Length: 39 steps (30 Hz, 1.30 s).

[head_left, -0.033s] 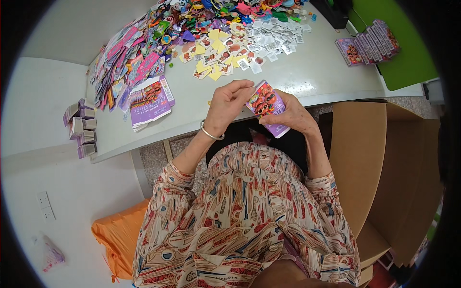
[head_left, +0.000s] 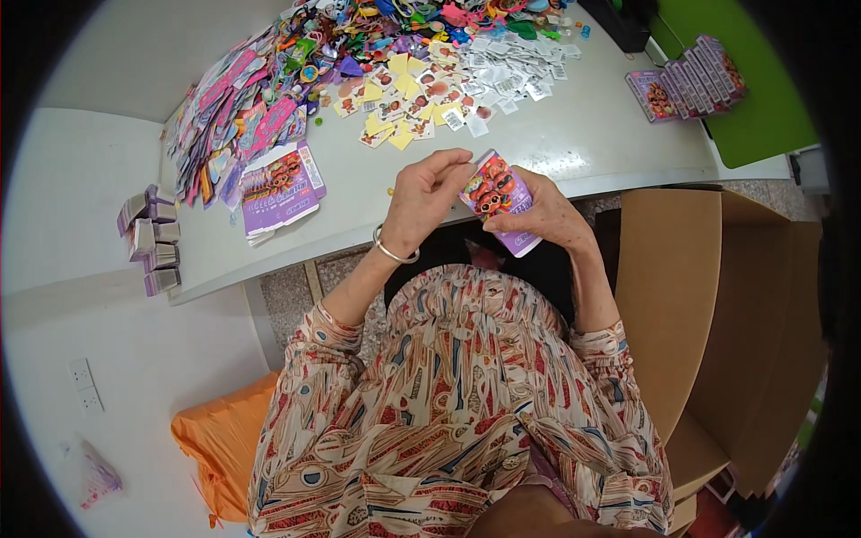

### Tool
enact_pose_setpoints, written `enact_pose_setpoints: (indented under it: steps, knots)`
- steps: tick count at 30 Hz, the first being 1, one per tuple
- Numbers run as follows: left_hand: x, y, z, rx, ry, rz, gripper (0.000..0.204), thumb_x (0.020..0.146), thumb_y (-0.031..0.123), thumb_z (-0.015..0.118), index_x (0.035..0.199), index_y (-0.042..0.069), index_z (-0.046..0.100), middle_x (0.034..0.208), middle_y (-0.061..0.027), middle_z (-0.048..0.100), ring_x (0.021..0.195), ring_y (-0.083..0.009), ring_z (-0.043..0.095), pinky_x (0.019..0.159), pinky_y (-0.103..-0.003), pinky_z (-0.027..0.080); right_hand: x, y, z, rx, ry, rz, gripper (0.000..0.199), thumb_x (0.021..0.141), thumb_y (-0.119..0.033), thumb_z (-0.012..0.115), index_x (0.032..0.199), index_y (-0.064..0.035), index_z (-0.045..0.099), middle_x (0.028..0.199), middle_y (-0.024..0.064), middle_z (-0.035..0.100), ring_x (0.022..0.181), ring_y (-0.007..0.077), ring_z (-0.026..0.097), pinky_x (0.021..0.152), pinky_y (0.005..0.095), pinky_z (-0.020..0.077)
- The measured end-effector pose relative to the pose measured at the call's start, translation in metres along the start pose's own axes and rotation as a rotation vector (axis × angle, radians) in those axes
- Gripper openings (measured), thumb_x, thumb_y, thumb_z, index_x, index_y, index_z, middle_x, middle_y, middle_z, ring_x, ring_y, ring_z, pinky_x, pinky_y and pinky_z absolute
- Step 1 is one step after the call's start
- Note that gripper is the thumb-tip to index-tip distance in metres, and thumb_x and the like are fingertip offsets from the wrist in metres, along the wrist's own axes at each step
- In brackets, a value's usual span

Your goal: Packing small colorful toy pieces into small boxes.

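At the far left, a short row of folded purple cartons (head_left: 148,240) stands on edge on the white table (head_left: 583,143), set apart from the loose goods, which suggests finished pieces put out of the way. Next to them a fanned heap of pink and purple flat packets (head_left: 229,112) lies overlapping, and just below it a small stack of purple printed card sleeves (head_left: 282,184) rests within easy reach of the table edge. Further along, yellow and white picture cards (head_left: 404,99) are spread loose, with a scatter of small white slips (head_left: 511,76) beside them and bright plastic trinkets (head_left: 421,18) piled behind.

The left hand (head_left: 421,202), a metal bangle (head_left: 393,251) on its wrist, pinches the top corner of a small purple picture packet (head_left: 498,202) between thumb and fingertips, as if working at its opening. The right hand (head_left: 547,215) is closed round the packet's lower half from behind, steadying it upright over the table edge, close to the body.

To the right, an open brown cardboard box (head_left: 682,305) stands beside the person's knee, handy for dropping things in. On the green mat (head_left: 762,108) a neat row of purple cartons (head_left: 691,81) lies lined up.
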<state>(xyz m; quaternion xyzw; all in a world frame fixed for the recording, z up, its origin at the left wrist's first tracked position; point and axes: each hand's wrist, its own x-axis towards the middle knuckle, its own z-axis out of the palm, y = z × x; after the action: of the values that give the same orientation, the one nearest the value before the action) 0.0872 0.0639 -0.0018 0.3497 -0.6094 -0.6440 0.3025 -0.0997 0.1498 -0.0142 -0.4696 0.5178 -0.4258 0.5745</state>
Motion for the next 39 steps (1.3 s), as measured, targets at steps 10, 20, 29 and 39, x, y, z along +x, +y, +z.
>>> enact_pose_setpoints:
  steps: [10,20,29,39]
  knots:
    - [-0.002,0.003,-0.008,0.507,-0.032,0.185,0.019,0.089,0.013,0.061,0.101,-0.001,0.067,0.066,-0.017,0.062,0.054,-0.0191,0.058,0.053,-0.03,0.044,-0.001,0.007,0.001,-0.073,-0.035,-0.013,0.061,0.065,-0.023,0.086,0.114,0.0002,0.059,0.094,0.0054,0.066,0.083,0.0118,0.059,0.078,0.0284,0.0498]
    - [-0.007,0.014,-0.003,0.798,-0.129,0.348,0.024,0.09,0.004,0.057,0.113,-0.004,0.062,0.087,-0.0206,0.066,0.066,-0.0282,0.065,0.061,-0.034,0.051,-0.003,0.007,0.0,-0.113,-0.028,0.003,0.056,0.065,-0.021,0.086,0.109,-0.0006,0.06,0.091,0.005,0.066,0.081,0.0114,0.059,0.076,0.0285,0.0499]
    - [-0.027,-0.012,0.013,0.81,0.009,0.473,0.032,0.088,0.002,0.052,0.119,-0.007,0.053,0.1,-0.024,0.064,0.088,-0.0334,0.066,0.072,-0.037,0.054,-0.002,0.01,-0.001,-0.208,0.015,-0.082,0.054,0.066,-0.026,0.086,0.106,0.0002,0.061,0.086,0.006,0.064,0.079,0.0124,0.058,0.073,0.0286,0.0493]
    - [0.016,-0.017,-0.008,-0.708,-0.082,-0.358,0.025,0.094,0.007,0.056,0.115,-0.005,0.057,0.109,-0.0128,0.065,0.097,-0.0218,0.066,0.087,-0.036,0.055,-0.012,-0.012,-0.031,-0.204,0.154,-0.239,0.123,0.055,-0.046,0.09,0.147,-0.0032,0.021,0.141,0.0152,0.038,0.12,0.0266,0.049,0.099,0.0375,0.0413]
